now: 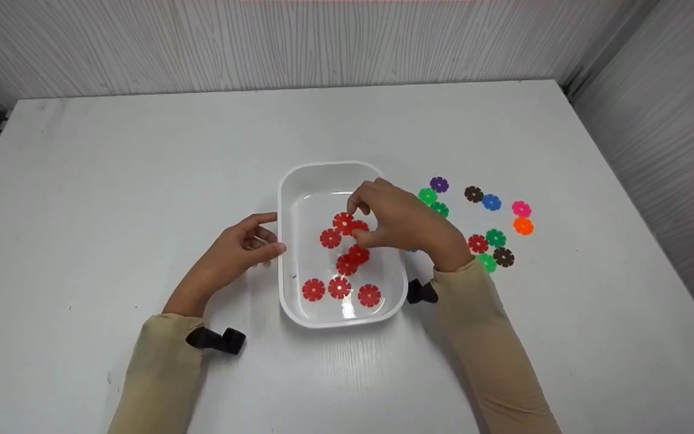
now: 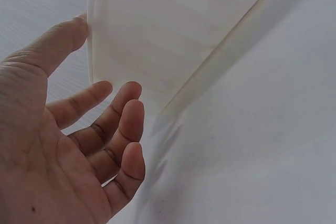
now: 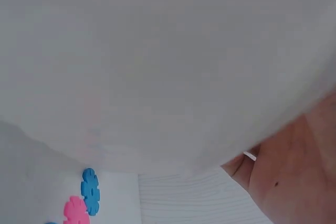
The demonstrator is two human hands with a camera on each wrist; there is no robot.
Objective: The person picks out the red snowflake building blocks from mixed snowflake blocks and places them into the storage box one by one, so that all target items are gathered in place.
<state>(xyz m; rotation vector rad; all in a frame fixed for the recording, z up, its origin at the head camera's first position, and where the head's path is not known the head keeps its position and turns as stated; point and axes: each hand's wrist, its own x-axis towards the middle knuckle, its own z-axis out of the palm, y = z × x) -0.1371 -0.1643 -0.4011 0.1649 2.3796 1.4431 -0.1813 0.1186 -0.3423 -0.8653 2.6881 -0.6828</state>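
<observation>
A white plastic tray (image 1: 308, 181) stands on the table with several red notched discs (image 1: 339, 287) on its floor, some overlapping. My left hand (image 1: 235, 256) is at the tray's left side, its thumb against the rim and the other fingers loosely bent; the left wrist view shows the palm (image 2: 58, 150) turned towards the tray wall (image 2: 168, 30). My right hand (image 1: 404, 217) reaches over the right rim into the tray. Its thumb and bent forefinger stand apart around a red disc (image 1: 343, 223) and its overlapping neighbour. The tray wall hides these fingertips in the right wrist view.
Right of the tray lie loose discs of other colours, among them a purple disc (image 1: 439, 184), an orange disc (image 1: 523, 226) and a dark brown disc (image 1: 503, 257). One red disc (image 1: 478, 243) lies there too. Black wrist mounts (image 1: 217, 340) jut from both sleeves.
</observation>
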